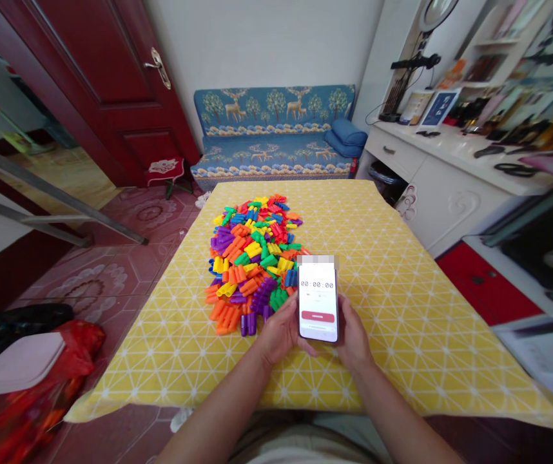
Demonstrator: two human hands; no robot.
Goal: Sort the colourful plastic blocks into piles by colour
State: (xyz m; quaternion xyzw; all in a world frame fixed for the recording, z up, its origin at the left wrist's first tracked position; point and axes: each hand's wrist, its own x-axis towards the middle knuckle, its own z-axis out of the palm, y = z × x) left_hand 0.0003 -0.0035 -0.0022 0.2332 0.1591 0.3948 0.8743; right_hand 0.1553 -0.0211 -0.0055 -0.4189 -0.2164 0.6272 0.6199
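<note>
Both hands hold a smartphone (318, 303) upright above the near part of the table, its bright screen facing me with a row of zeros and a red button. My left hand (280, 332) grips the phone's left edge, with some fingers showing below it. Along the right edge, my right hand (354, 332) is closed on the phone, its fingers partly hidden behind. Just beyond and left of the phone lies a heap of plastic building pieces (252, 254), tube-shaped, in orange, yellow, green, purple, blue and red.
A yellow cloth with white lines covers the table (402, 322). Behind it stands a blue patterned sofa (276, 135). A white dresser (416, 161) with many small items is at the right. On the left are a metal frame (64, 212), a red stool (166, 171) and bags (39, 399).
</note>
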